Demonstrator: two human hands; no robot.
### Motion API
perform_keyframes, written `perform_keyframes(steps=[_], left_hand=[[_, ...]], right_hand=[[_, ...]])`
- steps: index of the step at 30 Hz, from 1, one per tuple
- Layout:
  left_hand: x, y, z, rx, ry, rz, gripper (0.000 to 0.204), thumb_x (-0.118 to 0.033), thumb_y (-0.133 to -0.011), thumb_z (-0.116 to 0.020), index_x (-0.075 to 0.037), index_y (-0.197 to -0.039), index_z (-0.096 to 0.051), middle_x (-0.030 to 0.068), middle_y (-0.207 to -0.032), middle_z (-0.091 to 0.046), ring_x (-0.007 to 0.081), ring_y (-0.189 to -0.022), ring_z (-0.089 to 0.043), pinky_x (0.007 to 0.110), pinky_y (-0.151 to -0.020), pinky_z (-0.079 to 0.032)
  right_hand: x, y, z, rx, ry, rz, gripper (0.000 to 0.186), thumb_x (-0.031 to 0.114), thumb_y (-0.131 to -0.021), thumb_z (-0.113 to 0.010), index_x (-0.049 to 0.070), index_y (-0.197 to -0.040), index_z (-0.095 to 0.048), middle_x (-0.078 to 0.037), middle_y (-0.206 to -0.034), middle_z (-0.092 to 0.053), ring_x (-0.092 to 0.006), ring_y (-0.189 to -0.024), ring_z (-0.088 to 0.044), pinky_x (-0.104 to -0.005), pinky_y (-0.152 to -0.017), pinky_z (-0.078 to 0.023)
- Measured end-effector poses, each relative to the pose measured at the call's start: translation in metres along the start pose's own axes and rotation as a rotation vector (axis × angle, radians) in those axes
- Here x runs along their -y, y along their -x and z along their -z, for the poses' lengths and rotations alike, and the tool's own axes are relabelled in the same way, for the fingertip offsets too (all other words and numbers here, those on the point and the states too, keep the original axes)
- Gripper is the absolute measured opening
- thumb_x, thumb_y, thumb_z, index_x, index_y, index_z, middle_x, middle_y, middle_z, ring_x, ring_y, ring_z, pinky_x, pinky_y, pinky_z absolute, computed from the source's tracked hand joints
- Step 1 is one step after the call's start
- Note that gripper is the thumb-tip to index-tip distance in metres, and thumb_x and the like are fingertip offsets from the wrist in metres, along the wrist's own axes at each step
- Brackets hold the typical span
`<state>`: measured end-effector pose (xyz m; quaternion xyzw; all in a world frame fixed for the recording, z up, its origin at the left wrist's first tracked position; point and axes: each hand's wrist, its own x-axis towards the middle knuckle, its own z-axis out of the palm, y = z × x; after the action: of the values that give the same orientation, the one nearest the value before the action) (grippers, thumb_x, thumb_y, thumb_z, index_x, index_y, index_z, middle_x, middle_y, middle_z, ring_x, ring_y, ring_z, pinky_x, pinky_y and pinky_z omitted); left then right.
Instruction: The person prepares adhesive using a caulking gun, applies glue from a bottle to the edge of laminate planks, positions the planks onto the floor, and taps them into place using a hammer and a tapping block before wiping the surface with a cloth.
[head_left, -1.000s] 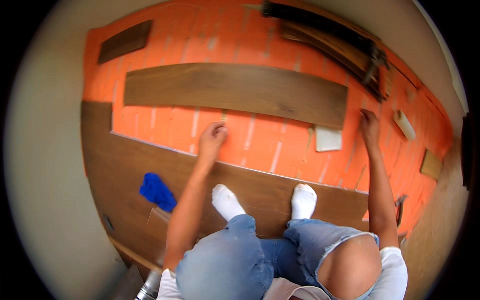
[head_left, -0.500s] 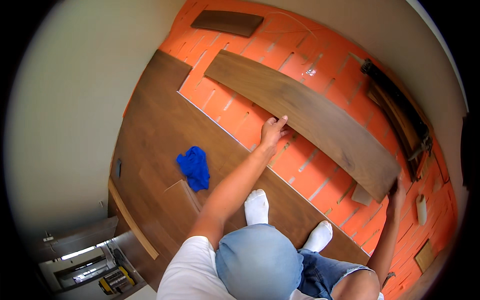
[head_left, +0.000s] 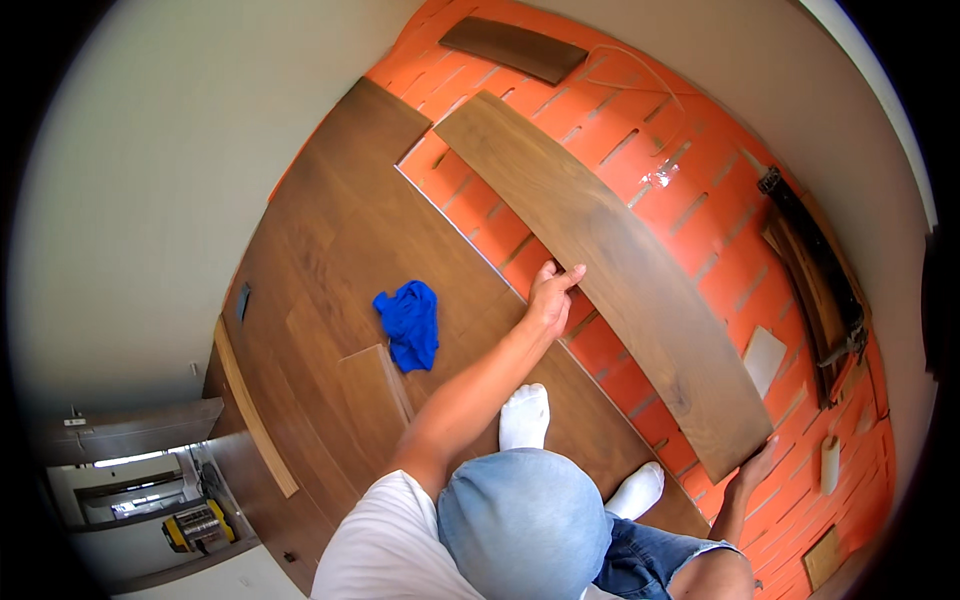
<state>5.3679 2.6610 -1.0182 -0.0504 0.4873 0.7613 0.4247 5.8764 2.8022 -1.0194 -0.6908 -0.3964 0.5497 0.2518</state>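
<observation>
While both hands (head_left: 552, 298) grip, plank (head_left: 610, 250) apparently lifted, swung

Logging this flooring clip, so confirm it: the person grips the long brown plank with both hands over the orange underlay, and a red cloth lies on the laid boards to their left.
One thing is wrong: the cloth is blue, not red, as the head view shows. The rest holds: the left hand and right hand grip the long brown plank over the orange underlay, and the cloth lies on the laid boards to the person's left.

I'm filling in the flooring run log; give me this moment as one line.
left hand: grips plank edge | right hand: at plank end | long brown plank: over orange underlay | blue cloth: on laid floor
</observation>
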Motion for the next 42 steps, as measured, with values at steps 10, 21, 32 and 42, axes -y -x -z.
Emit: perform_keyframes(steps=[10, 21, 32, 42], left_hand=[[-0.023, 0.000, 0.075, -0.046, -0.008, -0.083, 0.036, -0.008, -0.094, -0.071, -0.002, -0.127, -0.057, 0.0106, -0.128, -0.066, 0.0221, -0.120, -0.061, 0.040, -0.105, -0.049], [-0.033, -0.014, 0.114, -0.123, -0.040, -0.024, 0.031, -0.012, -0.094, -0.072, -0.005, -0.121, -0.058, 0.0087, -0.118, -0.069, 0.0222, -0.111, -0.066, 0.043, -0.100, -0.052], [-0.031, -0.016, 0.132, -0.120, -0.031, -0.019, 0.032, -0.013, -0.094, -0.071, -0.004, -0.122, -0.060, 0.0091, -0.119, -0.069, 0.0225, -0.111, -0.066, 0.043, -0.101, -0.052], [-0.034, -0.017, 0.138, -0.109, 0.004, -0.024, 0.033, -0.012, -0.093, -0.073, -0.004, -0.122, -0.059, 0.0100, -0.122, -0.068, 0.0232, -0.115, -0.065, 0.043, -0.103, -0.051]], right_hand=[[0.007, 0.051, -0.047, 0.384, -0.107, 0.066, 0.042, 0.031, -0.104, -0.047, -0.003, -0.124, -0.062, -0.005, -0.113, -0.066, -0.0135, -0.098, -0.059, -0.0309, -0.087, -0.047], [0.048, 0.084, -0.070, 0.713, 0.038, 0.045, 0.050, 0.015, -0.085, -0.060, -0.007, -0.130, -0.059, -0.008, -0.114, -0.067, -0.0158, -0.104, -0.060, -0.0309, -0.092, -0.046], [0.053, 0.084, -0.078, 0.687, 0.082, 0.065, 0.058, 0.030, -0.084, -0.068, -0.004, -0.130, -0.060, -0.004, -0.110, -0.067, -0.0134, -0.097, -0.060, -0.0285, -0.085, -0.045], [0.056, 0.085, -0.083, 0.690, 0.078, 0.077, 0.055, 0.031, -0.085, -0.070, -0.006, -0.125, -0.062, -0.005, -0.105, -0.068, -0.0147, -0.095, -0.060, -0.0301, -0.086, -0.046]])
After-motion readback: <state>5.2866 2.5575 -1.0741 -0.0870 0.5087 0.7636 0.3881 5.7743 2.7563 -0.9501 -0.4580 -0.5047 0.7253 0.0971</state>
